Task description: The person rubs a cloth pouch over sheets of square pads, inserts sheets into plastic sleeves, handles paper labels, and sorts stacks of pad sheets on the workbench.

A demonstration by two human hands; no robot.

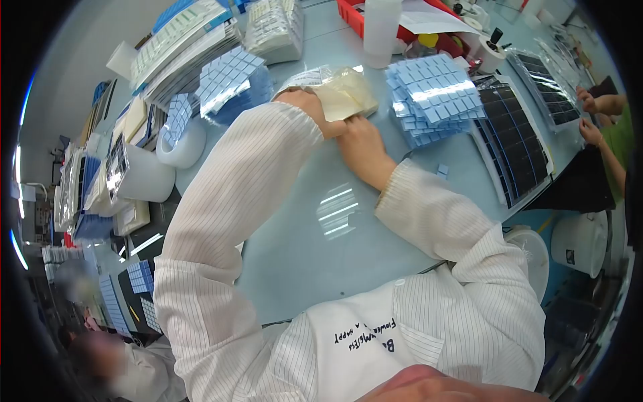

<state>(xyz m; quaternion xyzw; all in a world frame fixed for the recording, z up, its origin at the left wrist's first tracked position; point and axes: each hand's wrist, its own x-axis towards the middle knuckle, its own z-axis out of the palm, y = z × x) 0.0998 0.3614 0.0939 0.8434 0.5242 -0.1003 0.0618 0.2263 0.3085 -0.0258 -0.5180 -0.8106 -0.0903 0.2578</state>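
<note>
A yellowish translucent plastic packet (348, 92) with a white printed label lies at the far middle of the table. My left hand (307, 108) is closed on the packet's near left side, its fingertips partly hidden. Right beside it, my right hand (362, 144) has its fingers bent and pressed together at the packet's near edge, touching my left hand. Stacks of blue tiled sheets in clear film stand to the left (231, 84) and right (435, 97) of the packet.
A white bottle (382, 33) and red tray (351, 15) stand behind. Dark panels (512, 134) lie right, near a co-worker's hands (589, 114). A white tape roll (181, 144), a white container (144, 174) and paper stacks (181, 53) are left. Small blue tiles (443, 171) lie right.
</note>
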